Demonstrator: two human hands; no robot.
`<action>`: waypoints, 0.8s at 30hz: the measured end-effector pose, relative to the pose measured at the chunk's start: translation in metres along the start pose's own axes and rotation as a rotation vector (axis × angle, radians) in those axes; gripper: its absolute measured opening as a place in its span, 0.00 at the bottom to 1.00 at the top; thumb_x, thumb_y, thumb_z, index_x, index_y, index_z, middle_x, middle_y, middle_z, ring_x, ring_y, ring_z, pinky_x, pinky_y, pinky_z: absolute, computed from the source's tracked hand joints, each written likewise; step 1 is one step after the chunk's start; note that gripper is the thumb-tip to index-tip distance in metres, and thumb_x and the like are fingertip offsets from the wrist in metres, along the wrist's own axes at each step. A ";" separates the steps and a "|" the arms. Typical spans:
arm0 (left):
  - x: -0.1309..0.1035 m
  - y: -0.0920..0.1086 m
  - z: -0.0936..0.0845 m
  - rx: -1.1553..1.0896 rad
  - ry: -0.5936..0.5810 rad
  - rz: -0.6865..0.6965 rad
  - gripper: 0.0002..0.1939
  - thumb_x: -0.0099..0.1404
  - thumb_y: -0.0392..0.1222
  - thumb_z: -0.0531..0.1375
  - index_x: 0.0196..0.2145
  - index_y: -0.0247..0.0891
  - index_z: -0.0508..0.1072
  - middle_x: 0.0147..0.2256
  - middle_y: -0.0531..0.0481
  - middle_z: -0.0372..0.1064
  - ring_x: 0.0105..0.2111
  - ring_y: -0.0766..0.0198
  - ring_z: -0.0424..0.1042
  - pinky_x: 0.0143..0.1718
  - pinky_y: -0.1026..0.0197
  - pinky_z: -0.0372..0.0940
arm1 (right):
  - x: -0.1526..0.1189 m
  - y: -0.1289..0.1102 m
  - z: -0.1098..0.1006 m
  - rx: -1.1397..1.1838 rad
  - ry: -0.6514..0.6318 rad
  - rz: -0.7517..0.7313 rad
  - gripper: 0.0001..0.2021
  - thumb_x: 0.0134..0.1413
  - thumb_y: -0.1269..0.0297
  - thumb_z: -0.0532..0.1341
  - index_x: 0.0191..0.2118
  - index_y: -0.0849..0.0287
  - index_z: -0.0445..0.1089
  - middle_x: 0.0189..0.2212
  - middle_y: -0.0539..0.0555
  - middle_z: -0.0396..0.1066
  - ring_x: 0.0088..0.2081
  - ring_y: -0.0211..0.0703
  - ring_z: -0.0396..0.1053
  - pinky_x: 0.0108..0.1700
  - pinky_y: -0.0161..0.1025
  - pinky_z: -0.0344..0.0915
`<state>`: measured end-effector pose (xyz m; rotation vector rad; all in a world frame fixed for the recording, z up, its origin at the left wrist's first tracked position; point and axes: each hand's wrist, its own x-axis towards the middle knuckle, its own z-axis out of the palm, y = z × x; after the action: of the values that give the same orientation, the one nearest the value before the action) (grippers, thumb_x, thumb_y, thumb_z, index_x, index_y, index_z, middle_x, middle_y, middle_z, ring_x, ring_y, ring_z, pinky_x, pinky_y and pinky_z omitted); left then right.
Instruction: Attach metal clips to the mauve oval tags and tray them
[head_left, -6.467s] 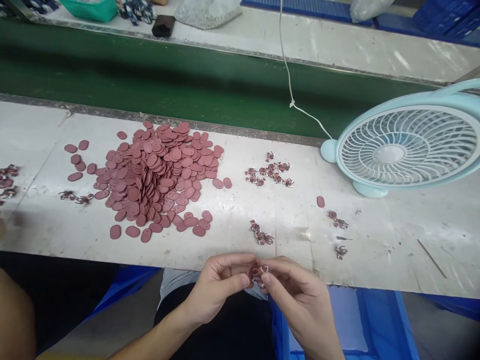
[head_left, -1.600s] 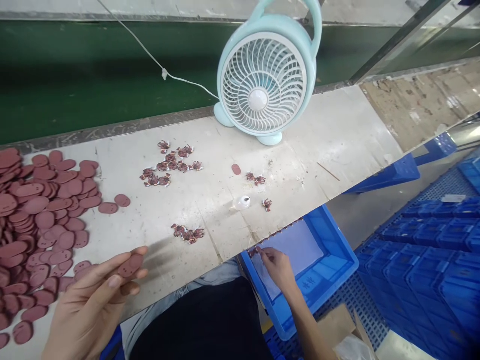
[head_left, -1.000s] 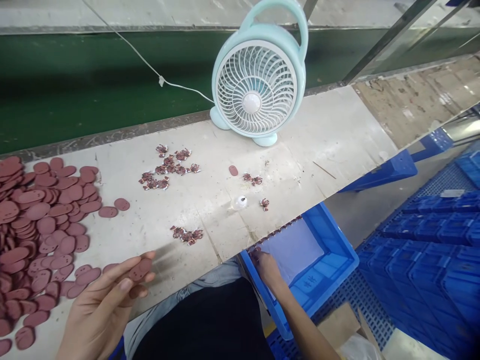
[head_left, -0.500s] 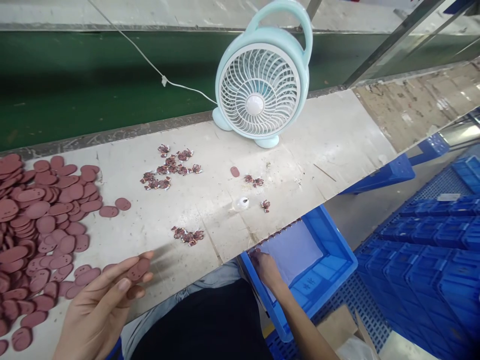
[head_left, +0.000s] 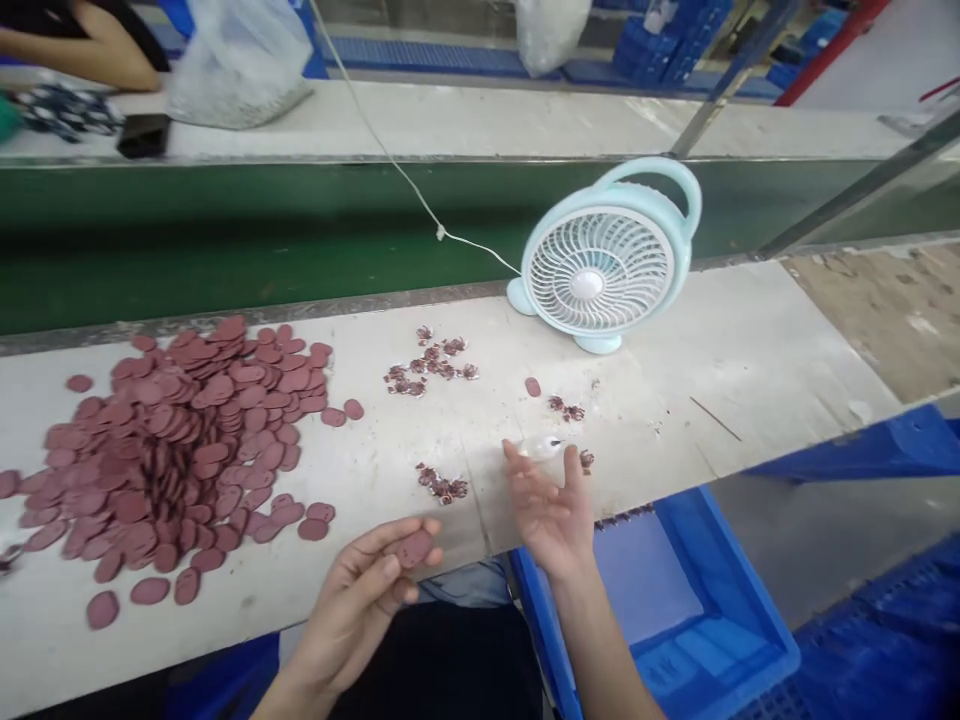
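Note:
Between the thumb and fingers of my left hand (head_left: 356, 600) is a reddish-brown oval disc (head_left: 415, 549) with small holes. My right hand (head_left: 553, 515) is over the front of the bench, fingers spread, with nothing visible in it. Just beyond its fingertips lies a small translucent bottle (head_left: 538, 447) with a dark tip; I cannot tell if they touch. A small brown-and-white piece (head_left: 587, 460) lies partly hidden by the thumb. Nearby are clusters of similar pieces (head_left: 442, 485) and a lone oval disc (head_left: 532, 387). A large heap of oval discs (head_left: 217, 390) spreads to the left.
A pale blue fan (head_left: 589, 285) stands at the back of the bench (head_left: 750, 340), its white cord (head_left: 440, 232) running up leftward. Below the front edge sits a blue crate (head_left: 739, 590). A thin brown stick (head_left: 716, 418) lies at right. Across, a person's arm (head_left: 82, 50) rests by a plastic bag (head_left: 236, 65).
My right hand has come up out of the blue crate to near the bottle and is spread. My left hand still holds its disc, now closer to the right hand. The view has tilted up and left.

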<state>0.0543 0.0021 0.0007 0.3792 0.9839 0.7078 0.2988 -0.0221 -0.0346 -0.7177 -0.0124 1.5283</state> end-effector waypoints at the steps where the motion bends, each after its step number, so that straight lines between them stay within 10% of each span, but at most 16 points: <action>1: 0.000 -0.003 -0.001 -0.034 -0.041 -0.005 0.13 0.58 0.40 0.71 0.43 0.40 0.83 0.48 0.39 0.81 0.42 0.55 0.82 0.29 0.69 0.71 | 0.010 0.001 0.005 0.073 -0.025 0.000 0.26 0.68 0.42 0.52 0.50 0.61 0.72 0.30 0.48 0.64 0.20 0.27 0.55 0.12 0.18 0.49; 8: 0.001 -0.016 -0.007 -0.192 -0.210 -0.023 0.13 0.62 0.38 0.69 0.46 0.39 0.82 0.49 0.39 0.81 0.46 0.54 0.81 0.35 0.68 0.73 | -0.015 0.021 0.043 -0.125 0.053 0.013 0.22 0.65 0.41 0.56 0.46 0.55 0.70 0.20 0.44 0.65 0.12 0.28 0.53 0.11 0.24 0.53; 17: -0.005 -0.021 -0.001 -0.231 -0.230 -0.023 0.14 0.65 0.39 0.67 0.48 0.39 0.82 0.49 0.40 0.81 0.48 0.59 0.80 0.46 0.64 0.72 | -0.054 0.071 0.062 -0.771 0.075 -0.654 0.12 0.64 0.58 0.62 0.49 0.54 0.65 0.26 0.49 0.74 0.22 0.44 0.73 0.23 0.41 0.72; 24: -0.002 -0.026 -0.006 -0.220 -0.230 -0.022 0.15 0.65 0.41 0.68 0.49 0.39 0.81 0.49 0.40 0.81 0.47 0.57 0.80 0.49 0.59 0.71 | -0.053 0.071 0.063 -0.937 0.145 -0.718 0.12 0.63 0.58 0.62 0.48 0.55 0.66 0.24 0.51 0.73 0.22 0.49 0.72 0.24 0.45 0.67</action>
<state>0.0578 -0.0184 -0.0161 0.2498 0.6840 0.7265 0.2030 -0.0518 0.0073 -1.3702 -0.8332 0.7106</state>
